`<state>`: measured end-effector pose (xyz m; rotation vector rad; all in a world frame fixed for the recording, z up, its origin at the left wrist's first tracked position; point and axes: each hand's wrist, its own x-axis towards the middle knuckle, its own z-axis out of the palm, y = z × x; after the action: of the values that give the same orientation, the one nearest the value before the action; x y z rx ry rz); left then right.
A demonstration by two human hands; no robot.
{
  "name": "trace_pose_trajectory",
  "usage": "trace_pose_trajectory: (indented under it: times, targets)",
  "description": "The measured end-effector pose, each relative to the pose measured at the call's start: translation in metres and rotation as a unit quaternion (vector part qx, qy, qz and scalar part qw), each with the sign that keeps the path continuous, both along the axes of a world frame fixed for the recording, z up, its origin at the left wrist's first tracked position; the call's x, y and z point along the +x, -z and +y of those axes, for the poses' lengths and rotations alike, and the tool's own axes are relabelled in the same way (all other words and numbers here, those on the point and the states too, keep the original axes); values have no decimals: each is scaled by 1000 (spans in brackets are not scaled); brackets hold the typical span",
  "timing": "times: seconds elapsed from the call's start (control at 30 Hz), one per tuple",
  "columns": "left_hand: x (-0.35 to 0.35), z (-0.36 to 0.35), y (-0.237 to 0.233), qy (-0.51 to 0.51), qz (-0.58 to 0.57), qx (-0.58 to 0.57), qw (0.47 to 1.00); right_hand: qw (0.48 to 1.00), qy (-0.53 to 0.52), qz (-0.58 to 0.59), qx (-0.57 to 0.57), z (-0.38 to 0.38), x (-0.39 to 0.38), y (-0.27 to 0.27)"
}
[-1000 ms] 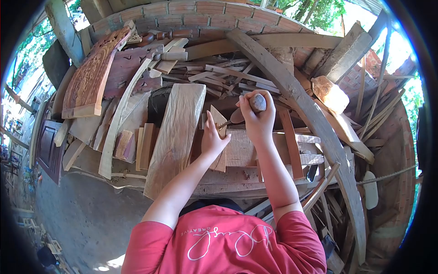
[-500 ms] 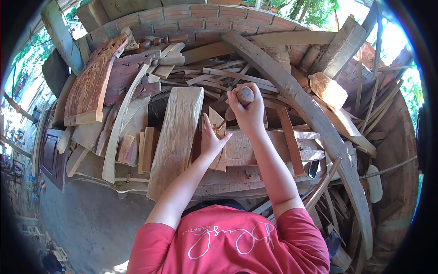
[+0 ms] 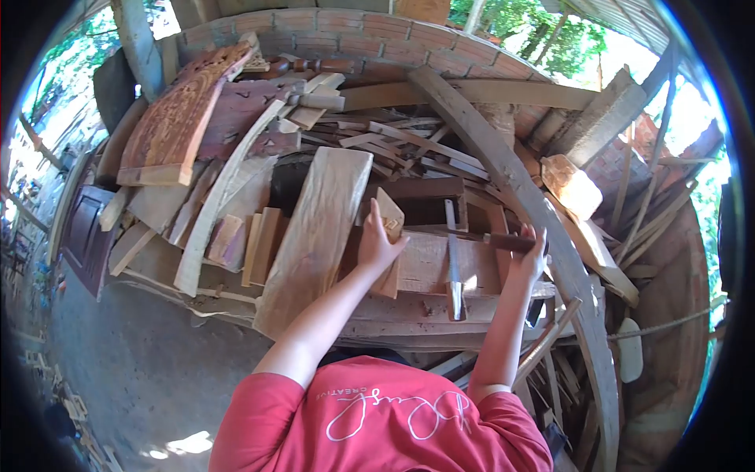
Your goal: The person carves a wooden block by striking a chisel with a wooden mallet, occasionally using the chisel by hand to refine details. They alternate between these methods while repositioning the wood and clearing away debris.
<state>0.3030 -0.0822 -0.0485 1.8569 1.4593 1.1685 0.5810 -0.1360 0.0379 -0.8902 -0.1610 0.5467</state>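
Note:
My left hand (image 3: pixel 380 250) spans a small pointed piece of wood (image 3: pixel 389 206), its index finger stretched along one side and its thumb across the other. Pale curled shavings (image 3: pixel 391 223) lie on that piece near the thumb. My right hand (image 3: pixel 533 250) is closed round a dark brown wooden handle (image 3: pixel 510 242) that points left; no blade shows on it. Between the hands, a long metal-bladed tool (image 3: pixel 453 259) lies on a thick wooden block (image 3: pixel 421 263). A wide plank (image 3: pixel 318 228) leans to the left of my left hand.
A long curved beam (image 3: pixel 511 165) runs down the right side. Thin wood strips (image 3: pixel 393 138) are heaped at the back, before a brick wall (image 3: pixel 338 31). Carved boards (image 3: pixel 177 118) stand at the back left. A small rough block (image 3: pixel 570 187) sits beyond the beam.
My right hand has moved right and down, away from the small piece of wood, turning the handle sideways. The metal-bladed tool now shows. My left hand stays on the piece; the view has shifted.

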Motion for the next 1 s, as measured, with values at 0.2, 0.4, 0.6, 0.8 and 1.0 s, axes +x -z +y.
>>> trace_pose_trajectory:
  times: [0.2,0.4,0.6,0.8,1.0]
  targets:
    - [0,0,-6,9,-6,-45,999,986,61,152,43,-64,46,54]
    - [0,1,-4,-10,37,-25,999,984,42,152,79,-88,13,96]
    - [0,2,-2,-3,45,-10,999,995,-9,89,-33,-128,-26,110]
    - [0,2,-2,-4,44,-10,999,976,-84,98,-177,-147,-45,110]
    - [0,3,1,-9,47,17,999,953,-100,-40,-283,-146,-48,96]
